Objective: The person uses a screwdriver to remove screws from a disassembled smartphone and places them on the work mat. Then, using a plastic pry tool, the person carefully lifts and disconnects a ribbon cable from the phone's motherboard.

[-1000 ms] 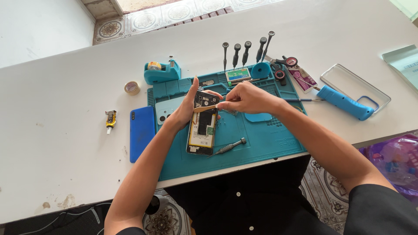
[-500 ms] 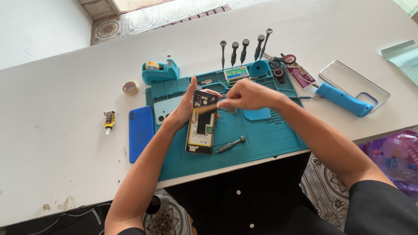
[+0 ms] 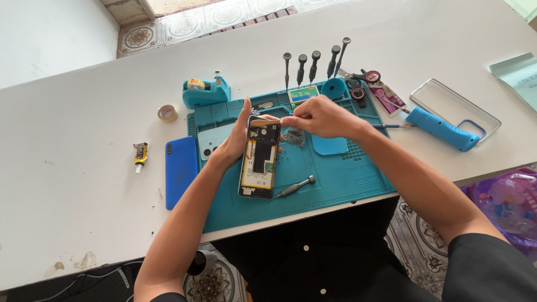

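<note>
Head view: the opened phone lies on the teal mat, near the mat's left half, back cover off. The left hand grips the phone's upper left edge, fingers closed around it. The right hand pinches a thin tool at the phone's top edge. A screwdriver lies just beside the phone's lower right corner. A blue phone lies off the mat's left edge. Screwdrivers stand along the mat's far edge.
</note>
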Demonstrator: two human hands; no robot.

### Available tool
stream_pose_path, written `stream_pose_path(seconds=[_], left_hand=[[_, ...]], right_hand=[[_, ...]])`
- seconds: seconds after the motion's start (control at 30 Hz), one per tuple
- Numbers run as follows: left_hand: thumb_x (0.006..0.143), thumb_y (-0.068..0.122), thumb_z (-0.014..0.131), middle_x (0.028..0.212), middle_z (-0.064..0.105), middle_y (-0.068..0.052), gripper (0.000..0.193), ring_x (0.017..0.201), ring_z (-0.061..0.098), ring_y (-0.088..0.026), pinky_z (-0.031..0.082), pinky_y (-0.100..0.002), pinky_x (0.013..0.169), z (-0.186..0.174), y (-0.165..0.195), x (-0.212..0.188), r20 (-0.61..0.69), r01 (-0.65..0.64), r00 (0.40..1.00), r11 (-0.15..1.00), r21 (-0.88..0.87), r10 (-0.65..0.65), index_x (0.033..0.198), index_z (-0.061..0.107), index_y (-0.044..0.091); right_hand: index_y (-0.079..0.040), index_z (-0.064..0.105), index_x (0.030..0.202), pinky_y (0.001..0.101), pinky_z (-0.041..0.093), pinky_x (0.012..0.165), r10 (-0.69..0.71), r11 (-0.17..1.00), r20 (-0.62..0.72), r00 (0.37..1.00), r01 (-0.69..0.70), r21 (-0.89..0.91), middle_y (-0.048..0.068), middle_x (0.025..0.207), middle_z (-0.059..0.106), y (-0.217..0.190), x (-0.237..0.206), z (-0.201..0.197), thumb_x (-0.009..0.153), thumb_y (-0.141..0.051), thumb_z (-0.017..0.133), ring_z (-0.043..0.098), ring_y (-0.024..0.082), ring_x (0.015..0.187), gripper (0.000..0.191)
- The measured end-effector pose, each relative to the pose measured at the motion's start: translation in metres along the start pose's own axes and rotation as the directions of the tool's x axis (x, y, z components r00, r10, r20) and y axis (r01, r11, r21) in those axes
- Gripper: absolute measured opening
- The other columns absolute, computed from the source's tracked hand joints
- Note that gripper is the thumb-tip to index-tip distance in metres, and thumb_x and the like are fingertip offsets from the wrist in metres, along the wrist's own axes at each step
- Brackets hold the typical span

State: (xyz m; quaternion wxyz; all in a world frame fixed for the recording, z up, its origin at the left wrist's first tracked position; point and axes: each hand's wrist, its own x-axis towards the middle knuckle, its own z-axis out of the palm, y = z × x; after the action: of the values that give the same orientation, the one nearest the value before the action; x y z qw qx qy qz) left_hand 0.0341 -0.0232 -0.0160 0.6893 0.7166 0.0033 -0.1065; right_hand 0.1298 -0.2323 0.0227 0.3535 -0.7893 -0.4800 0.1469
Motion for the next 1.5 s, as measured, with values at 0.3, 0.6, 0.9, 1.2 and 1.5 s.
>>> stream_pose_path(seconds=[0.3,0.6,0.9,1.2,1.5], left_hand=[[0.079,0.091,0.014,0.093,0.078,-0.015,0.108,0.079,0.08,-0.027,0.068,-0.037,0.066,0.001,0.002,0.001,0.02,-0.032,0.999,0.999,0.035,0.031,0.122,0.067,0.007],[0.08,0.09,0.013,0.09,0.075,-0.015,0.106,0.077,0.08,-0.027,0.069,-0.036,0.066,0.002,0.001,0.0,0.008,-0.032,0.999,0.999,0.021,0.031,0.123,0.066,0.008],[0.078,0.09,0.014,0.091,0.076,-0.015,0.105,0.077,0.08,-0.026,0.069,-0.037,0.065,0.002,0.001,0.0,-0.02,-0.001,1.0,1.0,0.024,0.001,0.124,0.064,0.009],[0.08,0.089,0.014,0.088,0.078,-0.018,0.107,0.077,0.08,-0.026,0.07,-0.035,0.065,0.001,0.001,0.0,-0.009,-0.011,1.0,0.998,0.058,0.012,0.121,0.068,0.008],[0.081,0.09,0.014,0.092,0.078,-0.017,0.106,0.078,0.08,-0.025,0.069,-0.035,0.065,0.0,0.0,0.001,0.023,-0.035,0.999,0.999,0.034,0.034,0.121,0.068,0.007]], right_hand=[[-0.006,0.076,0.068,0.0311,0.025,0.04,0.05,0.998,0.112,0.993,-0.054,0.04,-0.003,0.046,0.049,-0.004,-0.001,0.005,0.092,-0.044,0.07,0.034,0.008,0.041,0.046],[-0.003,0.074,0.069,0.0302,0.029,0.043,0.028,1.0,0.022,0.999,-0.028,0.009,0.0,0.05,0.049,-0.003,-0.001,0.006,0.098,-0.047,0.064,0.036,0.008,0.045,0.053],[0.0,0.07,0.064,0.0308,0.028,0.041,0.006,1.0,-0.012,1.0,-0.007,-0.02,-0.001,0.05,0.048,-0.001,-0.001,-0.001,0.097,-0.047,0.067,0.036,0.008,0.044,0.058],[-0.003,0.08,0.074,0.0297,0.025,0.038,0.033,0.998,0.168,0.985,-0.04,0.039,-0.003,0.046,0.049,-0.003,-0.004,0.005,0.089,-0.046,0.073,0.034,0.007,0.04,0.046],[-0.001,0.078,0.072,0.0303,0.023,0.041,0.035,0.999,0.085,0.996,-0.034,-0.018,-0.001,0.048,0.046,0.001,-0.003,0.0,0.094,-0.045,0.071,0.031,0.009,0.043,0.05]])
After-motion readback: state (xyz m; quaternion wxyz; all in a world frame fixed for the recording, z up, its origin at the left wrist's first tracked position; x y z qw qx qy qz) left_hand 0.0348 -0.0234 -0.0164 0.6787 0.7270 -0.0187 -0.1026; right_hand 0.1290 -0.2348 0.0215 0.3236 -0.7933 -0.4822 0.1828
